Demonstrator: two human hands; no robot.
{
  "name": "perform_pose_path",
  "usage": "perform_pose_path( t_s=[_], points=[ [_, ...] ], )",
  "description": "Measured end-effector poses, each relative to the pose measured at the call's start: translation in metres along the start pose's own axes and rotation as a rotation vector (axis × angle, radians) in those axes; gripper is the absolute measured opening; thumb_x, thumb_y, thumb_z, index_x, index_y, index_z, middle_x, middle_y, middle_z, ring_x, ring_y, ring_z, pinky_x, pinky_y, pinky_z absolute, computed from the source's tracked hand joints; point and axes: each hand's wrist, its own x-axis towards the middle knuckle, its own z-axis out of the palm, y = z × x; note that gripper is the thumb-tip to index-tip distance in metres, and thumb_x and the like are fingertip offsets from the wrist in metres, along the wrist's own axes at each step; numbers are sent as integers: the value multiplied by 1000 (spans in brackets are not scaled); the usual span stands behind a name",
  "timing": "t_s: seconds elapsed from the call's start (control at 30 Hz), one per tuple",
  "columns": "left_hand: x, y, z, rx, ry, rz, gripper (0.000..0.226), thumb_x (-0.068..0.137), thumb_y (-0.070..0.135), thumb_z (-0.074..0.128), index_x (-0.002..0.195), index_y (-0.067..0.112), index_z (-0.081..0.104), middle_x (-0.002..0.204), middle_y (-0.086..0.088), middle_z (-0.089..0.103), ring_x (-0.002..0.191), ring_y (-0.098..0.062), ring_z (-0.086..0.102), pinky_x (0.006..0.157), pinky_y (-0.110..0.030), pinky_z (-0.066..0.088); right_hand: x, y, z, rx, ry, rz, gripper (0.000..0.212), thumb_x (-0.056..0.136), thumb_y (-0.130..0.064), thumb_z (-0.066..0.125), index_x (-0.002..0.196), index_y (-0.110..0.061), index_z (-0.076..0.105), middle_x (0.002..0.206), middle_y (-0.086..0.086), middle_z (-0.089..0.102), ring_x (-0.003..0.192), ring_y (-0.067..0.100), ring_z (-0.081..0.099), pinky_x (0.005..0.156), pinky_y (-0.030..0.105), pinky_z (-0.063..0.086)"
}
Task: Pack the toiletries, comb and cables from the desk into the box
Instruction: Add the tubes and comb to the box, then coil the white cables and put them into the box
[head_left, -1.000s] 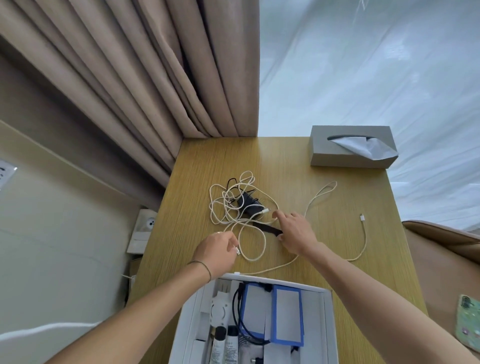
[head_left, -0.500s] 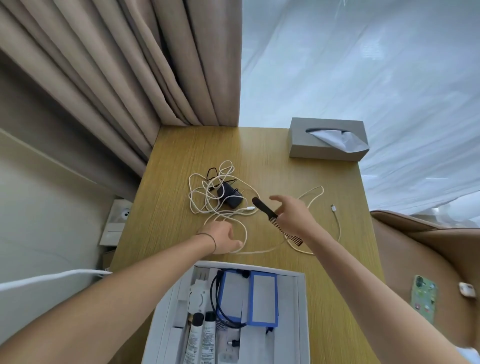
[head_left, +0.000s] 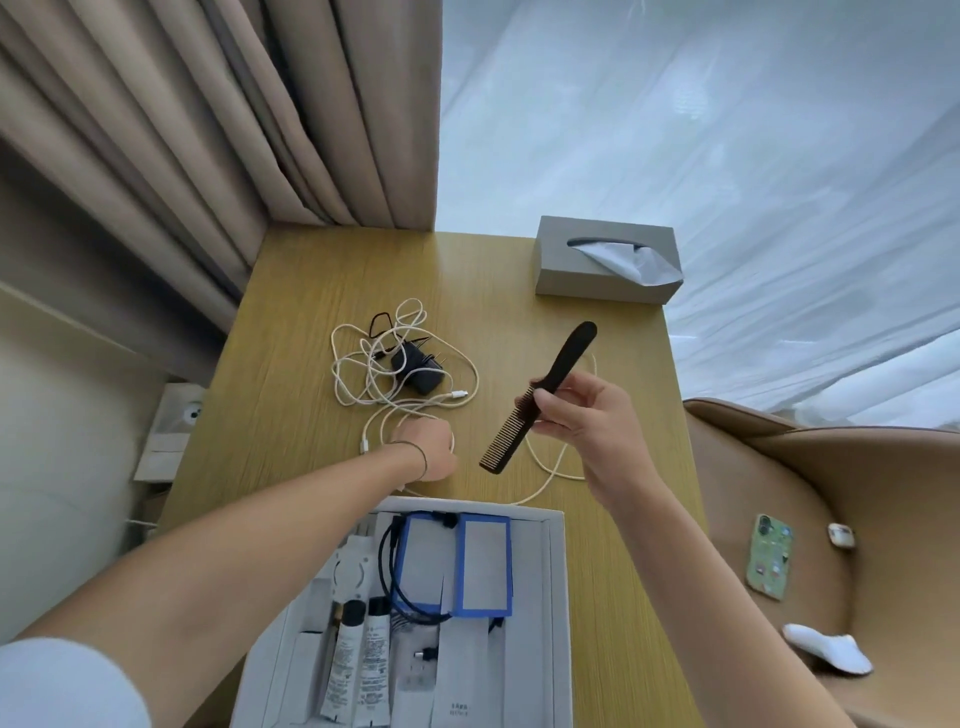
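My right hand (head_left: 584, 418) holds a black comb (head_left: 540, 397) in the air above the wooden desk (head_left: 623, 545), handle pointing away, teeth toward the box. My left hand (head_left: 428, 447) rests fisted on the desk and is closed on a white cable (head_left: 363, 371), which lies tangled around a black charger (head_left: 418, 366). The cable's other end loops under my right hand. The open white box (head_left: 553, 582) stands at the near desk edge. In it lie two toiletry tubes (head_left: 361, 660), a black cable (head_left: 389, 571) and blue-edged cards.
A grey tissue box (head_left: 605, 262) stands at the desk's far right corner. Beige curtains (head_left: 234, 130) hang at the far left. Right of the desk is a tan armchair (head_left: 857, 519) carrying a phone (head_left: 771, 556) and small white items.
My right hand picked the comb off the desk and raised it, swinging it upright. My left hand stayed on the white cable. The camera tilted down and right.
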Motion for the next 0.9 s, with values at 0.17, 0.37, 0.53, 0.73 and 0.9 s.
perform_pose_path(
  t_s=[0.17,0.37,0.53,0.73,0.9],
  points=[
    [-11,0,-4,-240,69,21,24,94,26,54,71,20,49,69,0,49,62,-17,45,55,-30,35,-37,4,6,-53,-53,17,13,95,-6,63,104,-7,72,90,9,78,92,25,74,84,37,59],
    [-42,-13,-22,-554,171,40,23,96,18,56,74,15,50,72,-7,53,64,-20,48,60,-31,39,-68,24,21,-295,-207,102,22,101,-12,57,98,-18,78,78,0,70,74,10,63,73,21,51],
    [-71,-28,-38,-716,264,41,30,98,27,55,84,2,63,72,-8,64,62,-20,53,67,-35,49,-87,52,35,-709,-312,151,18,92,-22,70,81,-35,75,77,-11,75,70,7,65,70,28,51],
    [-106,-42,-52,-762,568,105,27,89,23,66,71,3,62,78,-6,59,69,-20,54,63,-29,42,-103,85,65,-1018,-436,107,9,88,-22,72,92,-22,79,83,-6,77,76,11,70,74,29,58],
    [-136,-44,-70,-1019,581,268,24,90,17,66,67,16,62,119,3,66,108,-6,60,87,-22,46,-118,107,86,-1178,-473,19,17,88,-16,65,98,-21,78,87,-5,76,75,13,67,72,32,59]
  ],
)
